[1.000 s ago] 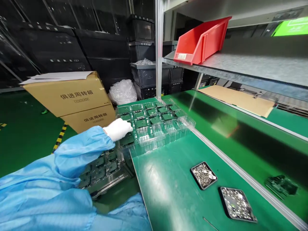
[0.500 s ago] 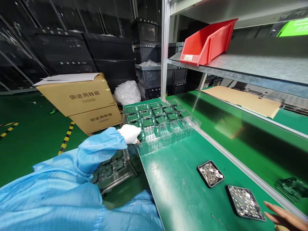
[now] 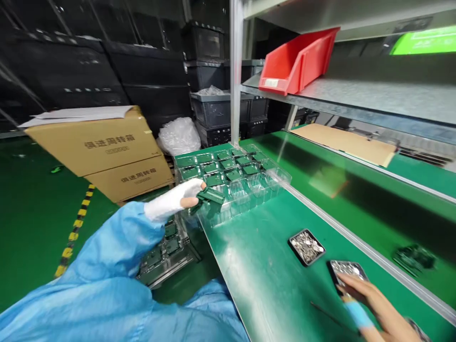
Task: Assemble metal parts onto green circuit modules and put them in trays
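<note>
My left hand (image 3: 174,199), in a white glove with bare fingertips, pinches a green circuit board (image 3: 211,195). It holds the board above the near left edge of a clear plastic tray (image 3: 245,202), whose pockets hold several similar boards. At lower right, my right hand (image 3: 370,299) is bare, with blue tape round one digit. Its fingers stretch over the near edge of a small black dish (image 3: 351,269) of shiny metal parts, with nothing visible in them. Beside that is a second black dish (image 3: 307,247) of small metal pieces. A thin dark rod (image 3: 326,313) lies left of my right hand.
The green tabletop (image 3: 256,256) has a metal rail (image 3: 342,228) along its far side. More boards sit in a lower tray (image 3: 167,256) beside the table. A red bin (image 3: 299,61) rests on the shelf above. Cardboard boxes (image 3: 107,147) stand on the left.
My left hand has come up from the tray's edge with a circuit board in its fingers. My right hand has moved left, over the nearer dish. The view has shifted slightly.
</note>
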A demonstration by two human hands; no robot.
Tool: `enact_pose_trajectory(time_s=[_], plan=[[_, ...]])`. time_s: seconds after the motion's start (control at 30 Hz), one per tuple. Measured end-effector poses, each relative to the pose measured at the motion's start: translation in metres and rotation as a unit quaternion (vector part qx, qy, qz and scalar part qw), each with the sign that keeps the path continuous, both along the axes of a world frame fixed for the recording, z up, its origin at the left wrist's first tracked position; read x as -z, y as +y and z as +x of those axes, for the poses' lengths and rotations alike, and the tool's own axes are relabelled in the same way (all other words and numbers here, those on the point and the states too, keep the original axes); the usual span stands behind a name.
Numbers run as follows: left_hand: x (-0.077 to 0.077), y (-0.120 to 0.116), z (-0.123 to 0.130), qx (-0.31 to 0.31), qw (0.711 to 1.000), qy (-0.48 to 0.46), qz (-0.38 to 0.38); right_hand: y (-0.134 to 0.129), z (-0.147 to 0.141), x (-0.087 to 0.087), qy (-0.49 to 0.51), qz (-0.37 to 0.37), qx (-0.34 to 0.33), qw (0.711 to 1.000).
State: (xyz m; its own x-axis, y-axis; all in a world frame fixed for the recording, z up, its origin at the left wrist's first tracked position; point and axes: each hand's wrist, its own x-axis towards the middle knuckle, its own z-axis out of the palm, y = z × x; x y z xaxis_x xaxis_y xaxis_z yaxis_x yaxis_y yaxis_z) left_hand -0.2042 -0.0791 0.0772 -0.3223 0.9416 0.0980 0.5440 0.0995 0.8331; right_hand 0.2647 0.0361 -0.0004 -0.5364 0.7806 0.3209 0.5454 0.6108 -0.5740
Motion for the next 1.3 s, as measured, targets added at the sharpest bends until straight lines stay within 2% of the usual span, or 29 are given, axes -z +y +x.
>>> enact_pose_trajectory(time_s=[0.03,0.07,0.13,0.23,0.3,0.33,0.4,0.43,0.5,0.53,0.57,0.6,0.67,0.73,0.77,0.83,1.0,1.13,1.3], plan=[[0.011,0.001,0.016,0.041,0.993,-0.115,0.008,-0.011,-0.013,-0.010,-0.009,0.000,-0.019,1.000],[0.024,0.003,0.036,0.075,0.973,-0.217,-0.007,-0.021,-0.028,-0.018,-0.008,0.002,-0.038,0.999],[0.055,0.009,0.081,0.120,0.921,-0.363,-0.074,-0.040,-0.058,-0.026,0.001,-0.015,-0.082,0.997],[0.097,0.013,0.145,0.173,0.861,-0.456,-0.144,-0.058,-0.090,-0.024,0.016,0.005,-0.142,0.990],[0.114,0.015,0.172,0.214,0.843,-0.465,-0.168,-0.065,-0.095,-0.020,0.032,0.006,-0.149,0.988],[0.117,0.016,0.180,0.234,0.842,-0.455,-0.172,-0.068,-0.093,-0.018,0.040,0.001,-0.141,0.989],[0.114,0.024,0.184,0.273,0.860,-0.398,-0.164,-0.070,-0.084,-0.014,0.047,-0.011,-0.117,0.992],[0.109,0.031,0.182,0.281,0.884,-0.344,-0.143,-0.069,-0.078,-0.012,0.042,-0.018,-0.107,0.993],[0.095,0.049,0.174,0.273,0.942,-0.181,-0.079,-0.066,-0.068,-0.008,0.008,-0.033,-0.103,0.994],[0.087,0.061,0.171,0.262,0.961,-0.079,-0.043,-0.065,-0.065,-0.005,-0.018,-0.040,-0.105,0.994],[0.079,0.074,0.170,0.265,0.964,0.024,-0.020,-0.063,-0.063,-0.001,-0.047,-0.044,-0.109,0.992],[0.073,0.088,0.170,0.277,0.954,0.120,-0.001,-0.061,-0.063,0.002,-0.073,-0.045,-0.115,0.990],[0.065,0.116,0.177,0.305,0.909,0.282,0.018,-0.060,-0.064,0.006,-0.100,-0.037,-0.122,0.987],[0.063,0.143,0.191,0.333,0.855,0.398,0.009,-0.059,-0.064,0.006,-0.091,-0.026,-0.118,0.989],[0.065,0.154,0.198,0.348,0.835,0.426,0.002,-0.059,-0.064,0.005,-0.080,-0.023,-0.111,0.990],[0.069,0.170,0.211,0.375,0.812,0.448,-0.013,-0.059,-0.061,0.000,-0.063,-0.021,-0.095,0.993],[0.080,0.180,0.227,0.385,0.802,0.456,-0.028,-0.057,-0.055,-0.005,-0.058,-0.006,-0.091,0.994],[0.081,0.181,0.228,0.371,0.823,0.428,-0.032,-0.055,-0.055,-0.003,-0.061,-0.002,-0.092,0.994],[0.067,0.176,0.216,0.340,0.880,0.333,-0.010,-0.052,-0.052,-0.004,-0.044,0.019,-0.071,0.996]])
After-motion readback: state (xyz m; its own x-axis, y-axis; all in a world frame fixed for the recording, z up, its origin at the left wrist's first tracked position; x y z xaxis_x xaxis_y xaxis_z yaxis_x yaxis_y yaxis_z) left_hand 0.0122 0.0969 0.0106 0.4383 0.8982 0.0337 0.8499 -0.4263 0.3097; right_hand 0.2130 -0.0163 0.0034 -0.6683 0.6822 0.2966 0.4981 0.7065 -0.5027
